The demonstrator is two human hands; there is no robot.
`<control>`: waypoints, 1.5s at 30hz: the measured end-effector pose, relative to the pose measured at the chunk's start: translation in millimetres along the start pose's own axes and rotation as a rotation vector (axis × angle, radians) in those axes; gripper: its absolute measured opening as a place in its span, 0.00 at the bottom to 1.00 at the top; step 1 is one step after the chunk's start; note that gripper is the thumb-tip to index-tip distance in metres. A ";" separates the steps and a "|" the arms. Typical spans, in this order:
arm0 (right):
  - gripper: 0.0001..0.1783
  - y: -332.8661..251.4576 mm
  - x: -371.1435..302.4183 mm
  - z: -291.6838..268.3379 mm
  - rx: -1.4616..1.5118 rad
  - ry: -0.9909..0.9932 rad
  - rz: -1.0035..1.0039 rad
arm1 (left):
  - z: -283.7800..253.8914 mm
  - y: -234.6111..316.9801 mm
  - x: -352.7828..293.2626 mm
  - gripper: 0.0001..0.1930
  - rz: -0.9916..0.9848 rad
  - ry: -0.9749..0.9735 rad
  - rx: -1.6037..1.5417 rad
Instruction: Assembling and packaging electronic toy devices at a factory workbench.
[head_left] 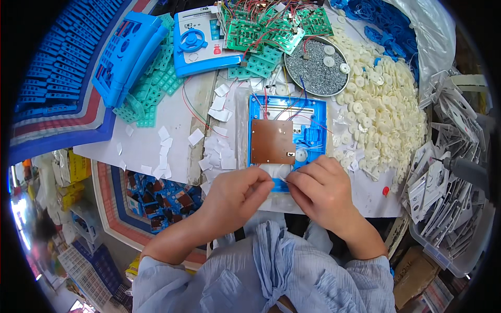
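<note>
A blue plastic casing (pixel 323 112) lies open side up on the table in front of me, wires trailing over it. A brown circuit board (pixel 272 141) sits inside it, on the left. At the casing's near edge, my left hand (pixel 235 197) has thumb and fingers pressed together; anything in its pinch is hidden. My right hand (pixel 324 190) is closed at the near right corner, its fingertips pinching a thin whitish piece too small to name. The fingertips of both hands are a short gap apart, over the casing's near edge.
Green circuit boards (pixel 245 35) with wires, a bowl of screws (pixel 314 68) and a blue-and-white toy casing (pixel 193 44) stand at the back. White discs (pixel 386 99) heap up on the right, beside a bin of white panels (pixel 433 182). White paper squares (pixel 195 137) lie left.
</note>
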State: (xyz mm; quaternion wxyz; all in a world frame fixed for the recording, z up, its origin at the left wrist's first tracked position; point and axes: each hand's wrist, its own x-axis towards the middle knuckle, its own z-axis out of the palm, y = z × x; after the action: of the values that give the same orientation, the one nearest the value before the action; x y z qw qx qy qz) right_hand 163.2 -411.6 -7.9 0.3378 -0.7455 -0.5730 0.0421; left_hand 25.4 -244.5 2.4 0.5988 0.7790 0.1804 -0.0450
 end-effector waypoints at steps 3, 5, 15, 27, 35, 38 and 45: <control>0.12 3.8 -5.0 10.2 0.048 0.055 -0.033 | -9.3 -5.1 4.4 0.14 -0.355 -0.270 -0.407; 0.13 4.1 -4.2 11.1 0.036 0.061 -0.054 | -12.8 -7.5 9.8 0.18 -0.483 -0.378 -0.572; 0.12 -0.2 -4.0 18.6 0.024 0.078 -0.054 | -11.8 0.4 18.6 0.16 -0.595 -0.367 -0.512; 0.18 0.1 1.2 16.6 0.025 0.024 -0.058 | -1.7 -7.3 8.7 0.11 -0.416 -0.253 -0.535; 0.17 2.6 -2.6 13.3 0.010 -0.003 -0.060 | -6.6 -2.8 8.5 0.09 -0.488 -0.256 -0.519; 0.16 3.4 -1.7 13.1 0.026 0.006 -0.071 | -4.4 -4.6 9.2 0.07 -0.477 -0.242 -0.553; 0.16 3.4 -2.6 14.5 0.019 0.036 -0.072 | -5.5 -3.9 7.9 0.07 -0.473 -0.245 -0.579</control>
State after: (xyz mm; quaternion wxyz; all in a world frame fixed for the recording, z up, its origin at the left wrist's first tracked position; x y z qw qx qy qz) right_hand 158.6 -407.7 -21.8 0.3564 -0.7218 -0.5929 0.0222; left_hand 30.6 -236.6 -1.8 0.7839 0.5038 0.2874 -0.2216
